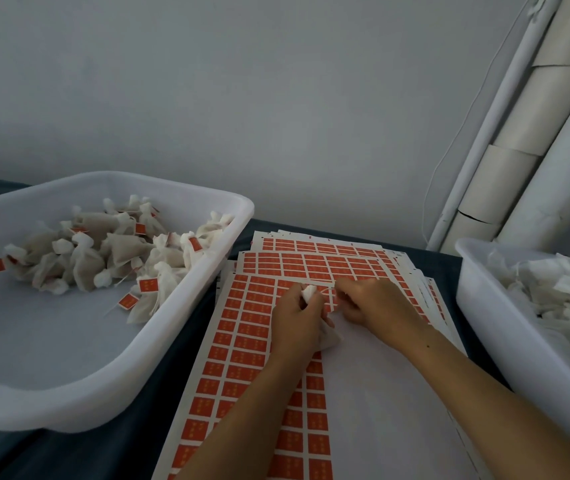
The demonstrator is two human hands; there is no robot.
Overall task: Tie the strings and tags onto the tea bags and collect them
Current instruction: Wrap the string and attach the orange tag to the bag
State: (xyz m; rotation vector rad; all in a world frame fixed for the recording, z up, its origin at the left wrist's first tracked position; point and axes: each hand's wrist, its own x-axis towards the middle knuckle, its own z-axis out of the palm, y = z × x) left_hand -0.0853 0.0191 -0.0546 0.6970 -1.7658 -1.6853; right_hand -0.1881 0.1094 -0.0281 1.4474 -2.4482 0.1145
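Dark blue-grey tabletop [131,441] against pale wall. Stack of white sheets printed with orange rectangular tags [242,344] at centre. Left hand [297,320] above stack, fingers curled round white fabric tea bag [328,336]. Right hand [373,303] touching it, fingertips pinched together; held item too small to tell. White plastic tub [186,306] left of stack holds tagged tea bags [110,251]. Second white tub [477,306] right of stack holds untagged white bags [560,299].

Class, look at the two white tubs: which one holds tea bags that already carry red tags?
The left tub. Its tea bags carry red tags; the right tub holds only plain white ones.
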